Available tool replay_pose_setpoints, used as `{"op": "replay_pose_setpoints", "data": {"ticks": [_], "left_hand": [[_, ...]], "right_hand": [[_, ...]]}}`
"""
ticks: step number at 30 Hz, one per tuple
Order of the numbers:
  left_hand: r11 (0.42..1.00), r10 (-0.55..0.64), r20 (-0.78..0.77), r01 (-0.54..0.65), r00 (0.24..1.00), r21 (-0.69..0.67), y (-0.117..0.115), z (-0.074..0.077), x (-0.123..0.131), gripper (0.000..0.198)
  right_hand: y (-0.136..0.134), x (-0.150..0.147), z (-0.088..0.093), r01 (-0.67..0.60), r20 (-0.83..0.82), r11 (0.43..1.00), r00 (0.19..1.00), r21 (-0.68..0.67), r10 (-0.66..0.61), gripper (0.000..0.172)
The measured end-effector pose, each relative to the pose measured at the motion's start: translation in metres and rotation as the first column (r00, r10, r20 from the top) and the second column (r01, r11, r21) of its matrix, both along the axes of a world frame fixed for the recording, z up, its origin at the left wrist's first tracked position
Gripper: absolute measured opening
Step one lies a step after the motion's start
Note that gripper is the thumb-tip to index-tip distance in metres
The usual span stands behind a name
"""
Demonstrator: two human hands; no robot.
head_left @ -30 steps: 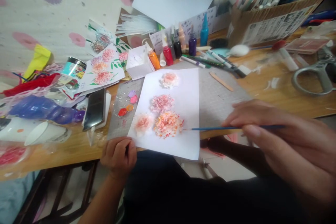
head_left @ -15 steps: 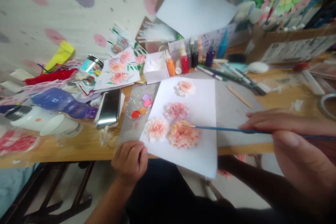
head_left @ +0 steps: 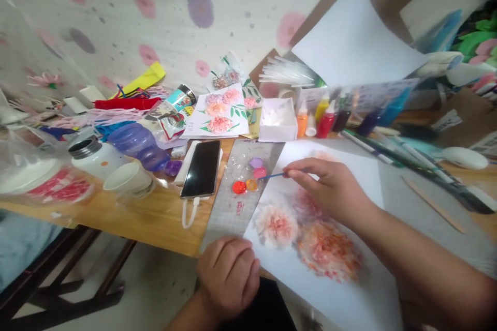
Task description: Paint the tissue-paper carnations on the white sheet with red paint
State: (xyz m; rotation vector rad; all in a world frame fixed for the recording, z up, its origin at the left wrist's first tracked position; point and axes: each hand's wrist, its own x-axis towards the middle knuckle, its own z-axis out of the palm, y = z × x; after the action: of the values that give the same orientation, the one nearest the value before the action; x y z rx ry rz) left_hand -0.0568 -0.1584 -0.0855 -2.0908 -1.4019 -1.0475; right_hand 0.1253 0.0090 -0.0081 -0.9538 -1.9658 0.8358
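My right hand point(head_left: 326, 186) pinches a thin blue paintbrush point(head_left: 274, 175) over the upper left part of the paper. The brush tip is at the paint dabs, beside the pink dab point(head_left: 260, 172) and the orange-yellow dab point(head_left: 252, 184). Red paint point(head_left: 239, 186) and purple paint point(head_left: 256, 162) lie close by. Beneath the right hand and forearm is a white sheet of paper point(head_left: 373, 300) with several ruffled pink and orange flowers, one being the orange flower point(head_left: 330, 249). My left hand point(head_left: 229, 276), curled into a fist, rests against the sheet's lower left edge; its palm side is hidden.
A phone point(head_left: 201, 168) with a white cable lies left of the grey mat point(head_left: 217, 212). Further left stand a paper cup point(head_left: 128, 178) and a purple bottle point(head_left: 137, 145). Behind are a flower picture point(head_left: 219, 108), a white box point(head_left: 278, 120) and paint bottles point(head_left: 326, 120).
My right hand has carried the paintbrush from the orange flower, left and away from me, to the paint dabs. The view has turned left. My left hand stays a fist at the paper's edge.
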Motion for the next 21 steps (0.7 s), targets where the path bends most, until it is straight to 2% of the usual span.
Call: {"op": "replay_pose_setpoints", "data": {"ticks": [3,7,13,21], "left_hand": [[1.000,-0.008,0.009,0.008,1.000,0.010,0.000,0.001,0.000,0.010],[1.000,-0.012,0.006,0.011,1.000,0.012,0.000,0.002,0.000,0.009],[1.000,-0.012,0.007,0.012,1.000,0.020,0.001,0.003,-0.001,0.009],[1.000,-0.018,0.007,0.018,1.000,0.013,0.002,0.004,-0.001,0.010]], "right_hand": [[0.005,-0.006,-0.002,-0.017,0.035,0.998,0.999,-0.056,0.019,0.020],[0.011,-0.002,0.006,-0.038,0.073,0.993,0.996,-0.110,0.046,0.024],[0.015,0.001,0.019,-0.025,0.104,0.995,0.994,-0.097,0.035,0.026],[0.014,-0.002,0.014,-0.009,0.122,0.977,0.992,-0.213,0.036,0.034]]}}
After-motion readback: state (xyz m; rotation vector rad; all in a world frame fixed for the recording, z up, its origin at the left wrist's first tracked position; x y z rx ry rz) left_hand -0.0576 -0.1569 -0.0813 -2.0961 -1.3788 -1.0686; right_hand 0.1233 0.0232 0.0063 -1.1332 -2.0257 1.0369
